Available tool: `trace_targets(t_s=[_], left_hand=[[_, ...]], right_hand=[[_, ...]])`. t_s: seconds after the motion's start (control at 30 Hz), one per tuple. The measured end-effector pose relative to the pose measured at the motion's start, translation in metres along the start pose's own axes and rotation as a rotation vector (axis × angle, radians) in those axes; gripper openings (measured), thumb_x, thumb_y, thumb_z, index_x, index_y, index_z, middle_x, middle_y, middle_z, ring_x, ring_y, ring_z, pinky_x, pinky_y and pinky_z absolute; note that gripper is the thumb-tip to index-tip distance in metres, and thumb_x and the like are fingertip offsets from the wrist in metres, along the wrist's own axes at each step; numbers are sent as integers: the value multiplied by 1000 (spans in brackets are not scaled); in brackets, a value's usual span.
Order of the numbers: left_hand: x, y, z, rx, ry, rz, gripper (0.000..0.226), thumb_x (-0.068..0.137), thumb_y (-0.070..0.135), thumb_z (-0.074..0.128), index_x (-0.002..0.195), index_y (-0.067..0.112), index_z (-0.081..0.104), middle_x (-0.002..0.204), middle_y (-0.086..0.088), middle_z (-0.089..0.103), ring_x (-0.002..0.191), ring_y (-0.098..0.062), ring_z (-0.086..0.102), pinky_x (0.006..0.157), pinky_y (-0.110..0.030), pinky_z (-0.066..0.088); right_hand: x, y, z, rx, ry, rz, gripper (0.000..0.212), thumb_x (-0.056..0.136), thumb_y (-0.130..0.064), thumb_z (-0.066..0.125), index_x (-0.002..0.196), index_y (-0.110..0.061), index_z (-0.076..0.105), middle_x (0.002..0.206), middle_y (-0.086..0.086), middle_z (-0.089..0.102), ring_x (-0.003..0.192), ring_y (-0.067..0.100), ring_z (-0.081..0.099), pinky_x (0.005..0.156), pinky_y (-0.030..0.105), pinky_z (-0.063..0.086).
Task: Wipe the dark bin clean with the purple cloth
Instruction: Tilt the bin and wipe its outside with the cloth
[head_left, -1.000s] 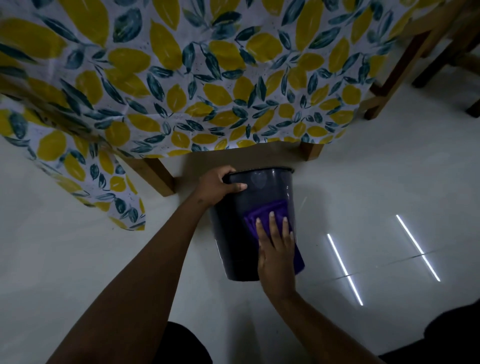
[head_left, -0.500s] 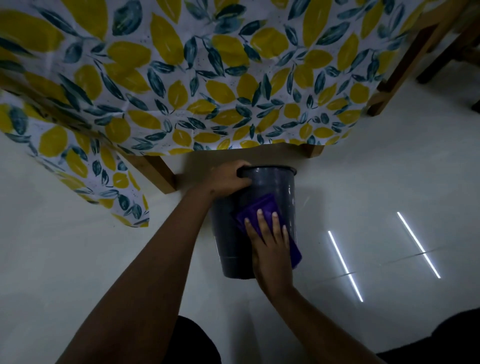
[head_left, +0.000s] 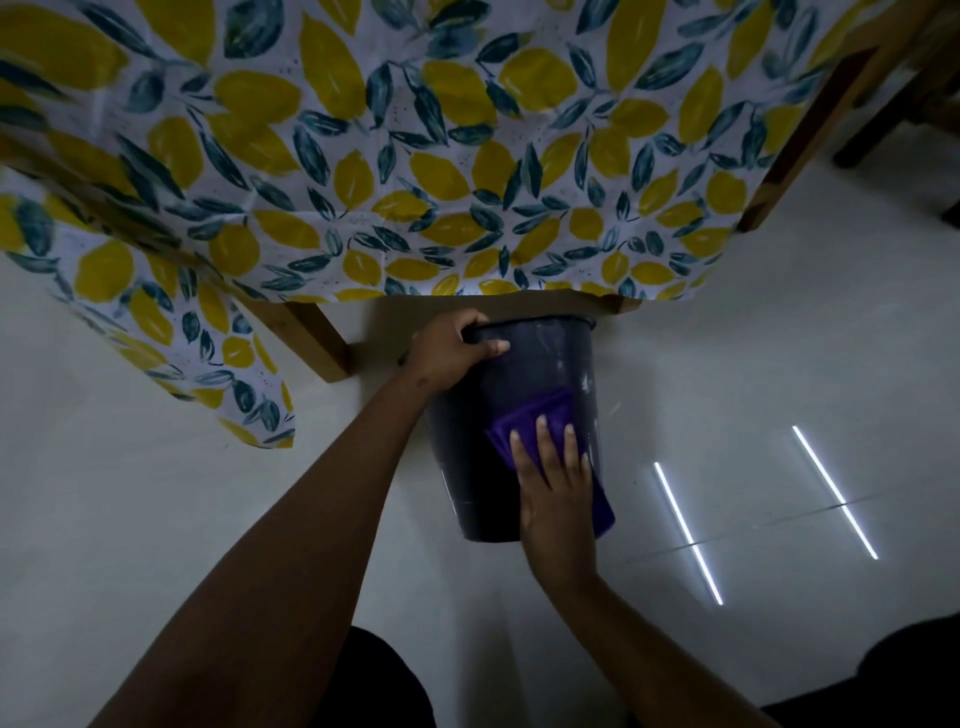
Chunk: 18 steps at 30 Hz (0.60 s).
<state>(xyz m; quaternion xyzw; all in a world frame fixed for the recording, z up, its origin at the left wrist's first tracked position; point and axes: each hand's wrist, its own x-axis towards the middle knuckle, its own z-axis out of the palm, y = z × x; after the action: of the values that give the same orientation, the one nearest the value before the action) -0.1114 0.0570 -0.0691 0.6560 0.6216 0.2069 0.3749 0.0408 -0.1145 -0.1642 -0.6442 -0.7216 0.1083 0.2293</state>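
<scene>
Pale glossy floor (head_left: 156, 519) w/ light streaks, lemon-print tablecloth (head_left: 415, 156) overhead, dark bin (head_left: 535, 374) rim gripped by left hand (head_left: 452, 353), right hand (head_left: 556, 488) pressed flat on purple cloth (head_left: 524, 421), shifted rightward vs. prior frame.

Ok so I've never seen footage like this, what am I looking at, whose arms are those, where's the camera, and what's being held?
No machine here: these are a person's two bare arms, filmed by one wide-angle camera worn on their head, looking down. A dark round plastic bin stands on the pale glossy floor, beside a wooden table draped in a lemon-print tablecloth. The left hand grips the bin's rim to steady it. The right hand lies flat, pressing a folded purple cloth against the bin's outer wall. The white streaks on the floor are light reflections.
</scene>
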Motion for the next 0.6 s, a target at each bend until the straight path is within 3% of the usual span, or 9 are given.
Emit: trace_targets(t_s=[0.1,0.2,0.33,0.47,0.6], left_hand=[[-1,-4,-5,-13,-33,20,30,73,47,73,89,23,64,87,4,67,88,-17,64,80,-37,48],[-2,-4,-9,-45,-57,50,27,80,31,75,97,11,66,91,-1,67,85,-14,62,76,-31,45],[-5,-2,-7,-50,-50,46,29,79,30,76,101,14,67,96,-3,70,90,-15,65,83,-34,51],[-7,-4,-6,-45,-44,53,29,78,33,76,100,16,67,99,-5,72,95,-21,67,86,-37,52],[-3,-2,-6,-52,-57,55,31,78,32,75,101,13,67,97,-3,69,92,-16,64,83,-33,49]], right_hand=[[-14,3,4,-11,-31,-19,94,76,-9,71,151,-32,19,160,3,17,146,31,8,112,57,20],[19,-6,-5,60,-2,28,82,82,-9,61,150,-31,22,160,3,16,147,31,7,113,58,19],[56,-10,-17,92,21,94,70,90,-10,51,150,-29,20,161,3,14,147,29,6,114,57,21],[17,-5,-6,16,14,27,87,81,-10,65,151,-30,18,161,4,12,147,32,5,113,59,18],[-13,3,4,-36,-44,-28,98,73,-9,74,151,-32,18,161,2,10,146,32,4,111,59,19]])
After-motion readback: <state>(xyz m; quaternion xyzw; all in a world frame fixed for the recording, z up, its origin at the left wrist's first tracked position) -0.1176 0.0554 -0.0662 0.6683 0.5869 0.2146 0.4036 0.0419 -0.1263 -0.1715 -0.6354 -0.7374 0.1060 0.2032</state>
